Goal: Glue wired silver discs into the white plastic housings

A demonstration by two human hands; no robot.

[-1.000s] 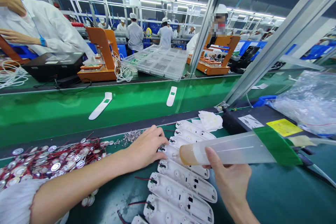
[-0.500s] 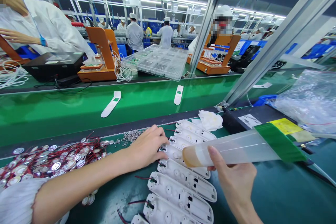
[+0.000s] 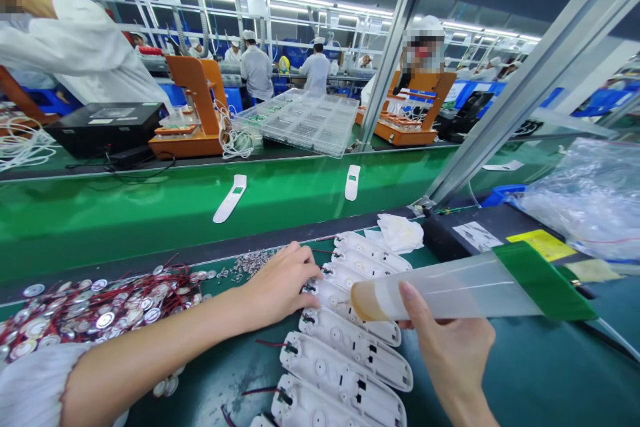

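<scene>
A heap of wired discs (image 3: 90, 307) lies leftmost. Our left hand (image 3: 280, 283) rests curled on the row of white shells (image 3: 350, 357); its grip we cannot tell. Our right hand (image 3: 453, 347) clasps a clear tube (image 3: 450, 290) just above them.

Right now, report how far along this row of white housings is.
Done, it seems: the housings lie in a row, the near ones with red wires fitted. In hand: the left hand presses on a middle housing while the right hand holds the dispensing syringe, tip over it. Left: I cannot tell which housings have been dosed; a pile of wired discs lies to the left.
</scene>
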